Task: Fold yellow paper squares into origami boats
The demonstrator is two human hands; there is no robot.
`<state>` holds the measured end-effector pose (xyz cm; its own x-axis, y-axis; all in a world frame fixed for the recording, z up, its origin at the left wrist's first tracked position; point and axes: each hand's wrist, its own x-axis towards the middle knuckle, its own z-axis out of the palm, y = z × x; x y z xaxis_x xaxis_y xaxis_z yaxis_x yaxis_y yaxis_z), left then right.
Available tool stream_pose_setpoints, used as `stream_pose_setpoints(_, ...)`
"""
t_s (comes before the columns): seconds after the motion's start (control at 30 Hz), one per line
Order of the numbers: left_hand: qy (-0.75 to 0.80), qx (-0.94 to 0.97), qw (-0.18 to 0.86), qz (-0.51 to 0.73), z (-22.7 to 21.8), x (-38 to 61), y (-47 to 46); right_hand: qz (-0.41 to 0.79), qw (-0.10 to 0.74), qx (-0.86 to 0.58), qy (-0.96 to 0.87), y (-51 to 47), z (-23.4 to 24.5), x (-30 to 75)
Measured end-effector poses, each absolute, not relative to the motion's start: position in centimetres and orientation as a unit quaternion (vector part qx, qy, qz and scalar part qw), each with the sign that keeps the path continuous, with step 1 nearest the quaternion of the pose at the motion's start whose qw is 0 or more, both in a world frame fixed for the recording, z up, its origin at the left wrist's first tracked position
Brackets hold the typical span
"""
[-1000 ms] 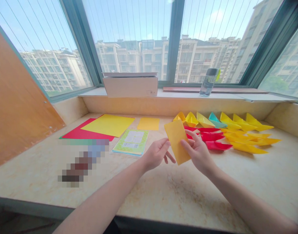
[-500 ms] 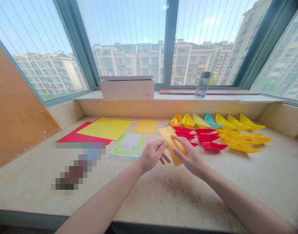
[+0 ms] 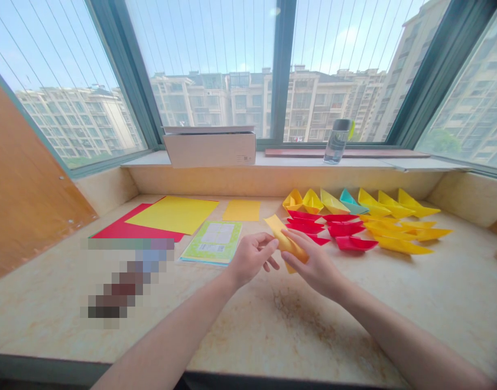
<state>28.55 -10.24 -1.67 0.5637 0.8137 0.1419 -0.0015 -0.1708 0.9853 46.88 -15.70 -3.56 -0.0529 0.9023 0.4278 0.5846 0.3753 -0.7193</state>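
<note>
Between my hands, above the counter, is a folded orange-yellow sheet of paper, bent along its length. My left hand pinches its left edge between thumb and forefinger, the other fingers curled below. From the right, my right hand grips the sheet, thumb on the near side and fingers over the far part. The lower part of the paper is partly hidden by that hand. Just beyond the right hand lie several red paper boats.
Several yellow paper boats and a teal one stand right. At left lie a flat orange-yellow square, a yellow sheet over a red sheet, and a green paper pack. A box and bottle stand on the sill.
The paper has bent more and looks narrower, its near part curling under my right hand. My right hand has moved slightly left; the left hand keeps its pinch.
</note>
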Motion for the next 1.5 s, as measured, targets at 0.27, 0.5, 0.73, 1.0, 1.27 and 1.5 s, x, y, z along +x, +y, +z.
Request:
stream_pose_setpoints(0.27, 0.286, 0.681, 0.567, 0.364, -1.8, 28.7, -10.1, 0.219, 0.47, -0.476, -0.71, -15.8, -3.4, 46.6)
stream_pose_setpoints(0.5, 0.307, 0.696, 0.535, 0.368, -1.7, 28.5, -10.2, 0.379, 0.574, -0.449, -0.57, -15.5, -2.1, 47.0)
stream_pose_setpoints(0.73, 0.337, 0.617, 0.546, 0.455, -1.1, 28.1, -9.5, 0.389, 0.571, -0.446, -0.569, -15.2, -1.5, 48.3)
stream_pose_setpoints(1.0, 0.289, 0.643, 0.615, 0.352, 0.7, 26.9, -9.4, 0.5, 0.43, -0.402, -0.635, -16.2, -1.0, 47.9)
stream_pose_setpoints(1.27, 0.326, 0.629, 0.607, 0.36, 0.3, 26.9, -9.0, 0.426, 0.498, -0.433, -0.619, -15.4, -2.2, 50.4)
stream_pose_setpoints(1.5, 0.319, 0.653, 0.588, 0.355, 0.0, 27.0, -8.8, 0.457, 0.485, -0.43, -0.609, -14.8, -1.7, 50.7)
